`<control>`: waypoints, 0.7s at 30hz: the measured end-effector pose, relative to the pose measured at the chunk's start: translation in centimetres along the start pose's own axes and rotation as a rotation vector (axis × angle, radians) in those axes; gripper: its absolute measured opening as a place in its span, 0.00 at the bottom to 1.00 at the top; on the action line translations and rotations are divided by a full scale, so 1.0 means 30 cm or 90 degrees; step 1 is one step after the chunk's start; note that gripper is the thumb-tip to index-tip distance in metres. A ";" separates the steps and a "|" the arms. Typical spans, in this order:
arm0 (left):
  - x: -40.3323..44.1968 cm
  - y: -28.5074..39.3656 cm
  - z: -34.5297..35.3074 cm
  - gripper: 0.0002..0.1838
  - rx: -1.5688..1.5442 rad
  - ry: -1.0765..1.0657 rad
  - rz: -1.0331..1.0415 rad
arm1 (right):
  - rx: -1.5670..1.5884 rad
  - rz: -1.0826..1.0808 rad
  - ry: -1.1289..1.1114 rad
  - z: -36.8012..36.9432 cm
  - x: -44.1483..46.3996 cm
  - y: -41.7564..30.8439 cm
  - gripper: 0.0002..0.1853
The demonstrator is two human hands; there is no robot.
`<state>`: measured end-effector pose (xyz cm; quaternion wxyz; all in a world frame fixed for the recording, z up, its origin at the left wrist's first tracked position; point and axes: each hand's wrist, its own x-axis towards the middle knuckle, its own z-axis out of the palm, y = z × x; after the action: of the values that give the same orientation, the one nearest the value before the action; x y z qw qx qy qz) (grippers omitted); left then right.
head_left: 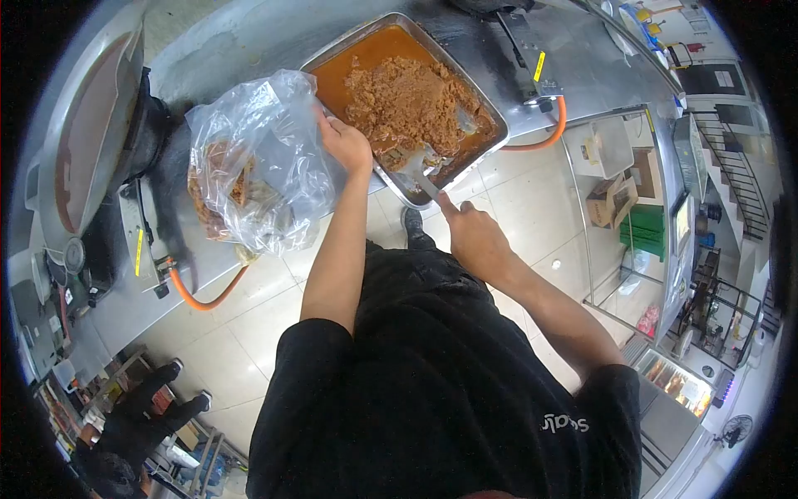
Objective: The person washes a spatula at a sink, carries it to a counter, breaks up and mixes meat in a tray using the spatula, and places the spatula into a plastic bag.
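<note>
Got a spatula gripped in the right hand, with fingers wrapped firmly round the handle and the blade down in the mince, over at the near corner of a metal tray. Heaped up pretty high across the middle of the tray, that mince, with a pool of orange-brown sauce along the left side. Got the left hand at the tray's left edge, right up against a clear bag, with fingertips partly hidden by the plastic. Can't tell whether pinching the bag or just touching. More brown food inside the bag, mostly toward its left side, on the steel counter just beside the tray. Also spotted: an orange hose looping below the counter's front edge, and, well apart at lower left, another person in dark clothes.
</note>
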<state>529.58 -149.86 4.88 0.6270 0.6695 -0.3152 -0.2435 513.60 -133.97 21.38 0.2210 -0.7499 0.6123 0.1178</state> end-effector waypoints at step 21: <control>0.016 -0.017 0.001 0.24 0.058 0.015 0.065 | 0.890 0.141 -0.061 0.018 0.214 0.237 0.21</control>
<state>529.94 -150.22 4.41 0.6110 0.6832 -0.3526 -0.1886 508.17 -140.35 16.72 0.6640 -0.3595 0.6069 -0.2482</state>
